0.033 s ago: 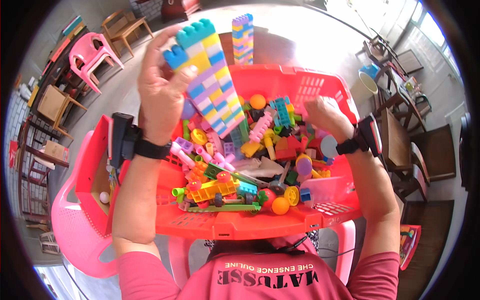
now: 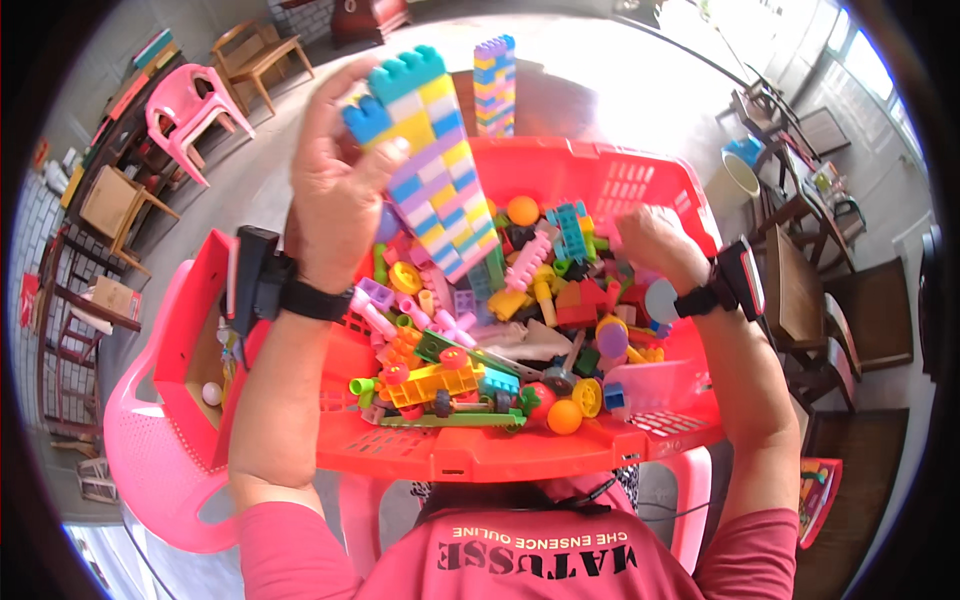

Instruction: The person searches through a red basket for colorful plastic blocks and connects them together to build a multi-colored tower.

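Note:
My left hand is closed round a tall wall of toy building blocks, held tilted above the basket. The wall has rows of white, yellow, purple and blue blocks, with teal and blue ones at the top. Its lower end hangs over the loose toys. My right hand is curled over the far right part of the red basket, fingers bent inward; whatever they grip is hidden. Near it lie a teal block piece, an orange ball and a pink block strip.
Behind the basket a second block tower stands upright on a brown surface. The basket holds toy wheels, balls and a yellow toy vehicle. A red box rests on a pink chair at the left. Wooden chairs line the right.
The whole picture has shifted slightly. My left hand still holds the block wall, and my right hand stays curled at the right of the basket.

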Demonstrator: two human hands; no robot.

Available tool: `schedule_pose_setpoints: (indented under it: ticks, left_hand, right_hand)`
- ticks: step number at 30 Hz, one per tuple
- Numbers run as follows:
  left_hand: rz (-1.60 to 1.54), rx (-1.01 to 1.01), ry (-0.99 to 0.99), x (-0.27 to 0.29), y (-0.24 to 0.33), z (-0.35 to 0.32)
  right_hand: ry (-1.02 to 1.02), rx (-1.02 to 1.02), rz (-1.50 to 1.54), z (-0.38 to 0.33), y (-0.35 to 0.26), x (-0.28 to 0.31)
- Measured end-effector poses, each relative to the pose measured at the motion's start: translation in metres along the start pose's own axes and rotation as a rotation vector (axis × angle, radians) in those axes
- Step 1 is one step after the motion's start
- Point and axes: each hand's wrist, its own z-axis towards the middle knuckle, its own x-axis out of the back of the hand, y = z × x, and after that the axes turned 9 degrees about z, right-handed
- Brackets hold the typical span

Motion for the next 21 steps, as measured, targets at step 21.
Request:
schedule_pose_setpoints:
  ticks: [21]
  left_hand:
    - [0.081, -0.014, -0.018, 0.004, 0.001, 0.0]
  right_hand:
    - [0.002, 0.092, 0.031, -0.008, -0.001, 0.005]
